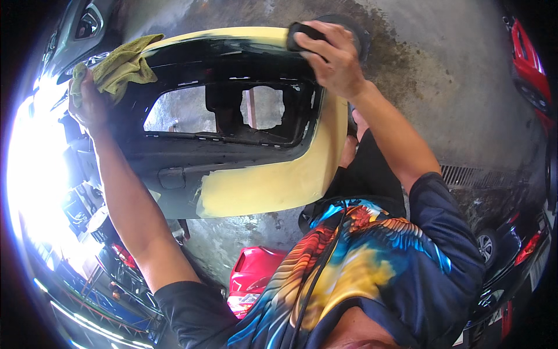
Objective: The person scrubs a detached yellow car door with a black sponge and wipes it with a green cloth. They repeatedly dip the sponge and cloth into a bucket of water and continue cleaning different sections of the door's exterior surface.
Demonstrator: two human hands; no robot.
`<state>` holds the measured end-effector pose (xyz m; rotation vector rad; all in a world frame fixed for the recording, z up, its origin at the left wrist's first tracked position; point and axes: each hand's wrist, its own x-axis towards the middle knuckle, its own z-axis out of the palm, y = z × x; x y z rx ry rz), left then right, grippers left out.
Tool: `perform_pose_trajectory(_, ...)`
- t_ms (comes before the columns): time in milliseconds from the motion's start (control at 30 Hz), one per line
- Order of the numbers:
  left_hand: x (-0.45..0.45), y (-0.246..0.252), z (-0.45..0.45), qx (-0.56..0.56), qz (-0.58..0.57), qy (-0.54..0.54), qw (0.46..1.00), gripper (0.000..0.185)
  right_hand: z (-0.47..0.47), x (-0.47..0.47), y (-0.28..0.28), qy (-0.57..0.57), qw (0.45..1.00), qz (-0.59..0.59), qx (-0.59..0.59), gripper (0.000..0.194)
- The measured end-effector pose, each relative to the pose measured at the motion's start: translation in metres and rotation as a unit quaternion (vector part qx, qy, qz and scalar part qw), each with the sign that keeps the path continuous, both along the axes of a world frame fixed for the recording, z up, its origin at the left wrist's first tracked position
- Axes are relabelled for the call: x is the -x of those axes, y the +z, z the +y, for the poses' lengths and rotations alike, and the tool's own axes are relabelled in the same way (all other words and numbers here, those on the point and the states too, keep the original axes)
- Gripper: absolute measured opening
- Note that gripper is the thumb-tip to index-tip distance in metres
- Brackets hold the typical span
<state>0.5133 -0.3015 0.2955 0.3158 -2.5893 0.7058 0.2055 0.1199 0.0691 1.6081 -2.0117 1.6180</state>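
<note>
Before me stands a dark car bumper (pixel 192 150), its right end and parts of its edges coated in pale yellow body filler (pixel 266 185). My right hand (pixel 333 56) grips a black block, apparently a sanding block (pixel 307 35), which sits against the top right corner of the bumper. An olive-green cloth (pixel 122 65) is held in my left hand (pixel 89 100) at the bumper's far left, and part of it drapes over the top edge. Most of that hand's fingers are hidden by the cloth. Floor shows through the opening (pixel 181 109) in the bumper.
A round dark object (pixel 359 32) is on the wet concrete floor behind my right hand. A floor drain grate (pixel 475 176) runs at the right. Below the bumper is a red car body part (pixel 253 270). Cars surround the area, including a black one (pixel 492 257) at lower right.
</note>
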Motion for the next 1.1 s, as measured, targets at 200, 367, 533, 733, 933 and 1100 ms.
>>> perform_pose_trajectory(200, -0.001, 0.002, 0.0, 0.011, -0.007, 0.009, 1.0, 0.052, -0.021, 0.0, 0.008, 0.065, 0.996, 0.052, 0.013, 0.041)
perform_pose_trajectory(367, 0.001, 0.002, 0.003, 0.017, -0.006, -0.002, 1.0, 0.055, 0.009, 0.015, -0.004, 0.017, 0.998, 0.055, 0.006, 0.043)
perform_pose_trajectory(533, 0.004, 0.005, 0.005, 0.04, -0.016, -0.002, 0.999, 0.056, -0.031, -0.003, 0.013, 0.061, 0.995, 0.065, 0.047, 0.04)
perform_pose_trajectory(733, 0.008, -0.001, 0.014, -0.162, 0.076, 0.023, 0.984, 0.044, 0.009, 0.008, 0.0, 0.022, 0.998, 0.063, 0.007, 0.041)
perform_pose_trajectory(933, 0.013, 0.003, 0.016, 0.034, 0.012, -0.022, 0.999, 0.042, -0.023, 0.001, 0.012, 0.046, 0.996, 0.069, 0.025, 0.034)
perform_pose_trajectory(1100, 0.016, 0.002, 0.021, -0.067, 0.058, 0.016, 0.996, 0.027, -0.028, 0.011, 0.014, 0.092, 0.992, 0.082, 0.013, 0.038)
